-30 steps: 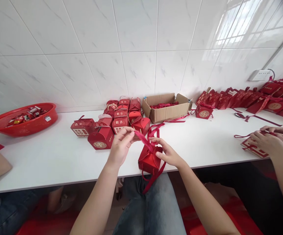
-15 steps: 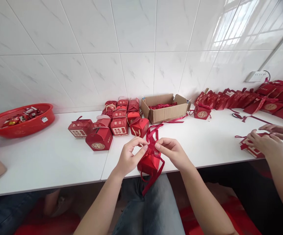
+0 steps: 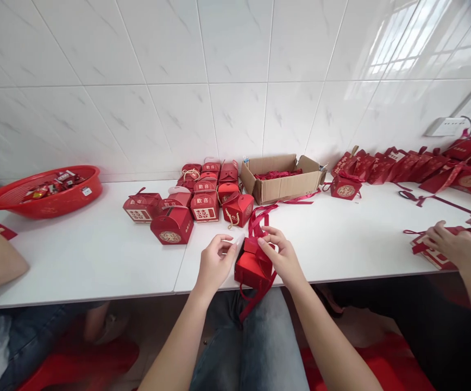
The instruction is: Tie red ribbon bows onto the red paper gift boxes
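Observation:
A small red gift box (image 3: 253,267) stands at the table's front edge between my hands, its top flaps partly raised. Dark red ribbon (image 3: 255,304) runs beside it and hangs over the edge, while more ribbon lies behind the box. My left hand (image 3: 219,259) is at the box's left side, thumb and fingertips close together; what they pinch, if anything, is too small to make out. On the other side, my right hand (image 3: 281,252) touches the box's top with its thumb, its fingers curled over the ribbon.
Several red boxes (image 3: 205,206) are grouped behind to the left, near a cardboard box (image 3: 284,187) of ribbon. A red basket (image 3: 56,203) of sweets sits far left. At right, another person's hands (image 3: 455,244) work on a box, with scissors (image 3: 407,195) behind.
The view has shifted slightly left. My left hand has come away from the ribbon at the top of the box, and the box's top now shows more. My right hand's fingers have spread a little.

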The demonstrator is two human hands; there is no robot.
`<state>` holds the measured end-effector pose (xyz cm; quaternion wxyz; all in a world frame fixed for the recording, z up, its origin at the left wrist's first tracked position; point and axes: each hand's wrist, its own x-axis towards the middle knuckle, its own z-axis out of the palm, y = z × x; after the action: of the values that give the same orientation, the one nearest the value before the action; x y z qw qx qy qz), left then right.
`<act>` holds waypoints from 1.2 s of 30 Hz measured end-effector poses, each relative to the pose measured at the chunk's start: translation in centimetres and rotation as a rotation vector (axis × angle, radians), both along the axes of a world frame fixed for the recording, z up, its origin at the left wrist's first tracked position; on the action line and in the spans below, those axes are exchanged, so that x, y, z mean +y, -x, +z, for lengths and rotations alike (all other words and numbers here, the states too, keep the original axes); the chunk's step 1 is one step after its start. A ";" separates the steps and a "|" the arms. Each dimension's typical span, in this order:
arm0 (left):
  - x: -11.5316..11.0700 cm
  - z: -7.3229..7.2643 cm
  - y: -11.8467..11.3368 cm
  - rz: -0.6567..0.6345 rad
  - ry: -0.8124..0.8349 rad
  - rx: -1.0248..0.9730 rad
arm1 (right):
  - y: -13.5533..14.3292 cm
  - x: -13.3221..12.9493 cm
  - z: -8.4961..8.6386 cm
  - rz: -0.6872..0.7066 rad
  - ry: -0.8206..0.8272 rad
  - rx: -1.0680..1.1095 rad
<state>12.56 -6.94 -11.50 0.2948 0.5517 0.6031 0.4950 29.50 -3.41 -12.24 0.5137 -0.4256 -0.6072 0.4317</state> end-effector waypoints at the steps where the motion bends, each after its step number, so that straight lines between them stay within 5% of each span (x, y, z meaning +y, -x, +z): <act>1: 0.0 0.0 0.1 0.011 0.024 -0.040 | 0.5 0.0 -0.3 -0.014 -0.006 -0.032; 12: -0.3 0.6 0.0 0.027 0.095 -0.176 | 2.7 -0.2 -0.9 -0.159 -0.031 -0.314; 25: 0.0 -0.3 0.2 -0.076 0.071 -0.122 | 3.2 -0.3 -0.5 -0.105 -0.045 -0.470; 36: 1.1 0.7 0.2 -0.113 0.071 -0.169 | 2.8 -0.3 0.0 -0.058 -0.034 -0.484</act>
<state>12.33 -5.84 -10.80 0.3916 0.5304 0.5610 0.5007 26.69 -3.71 -12.20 0.3723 -0.5252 -0.7073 0.2920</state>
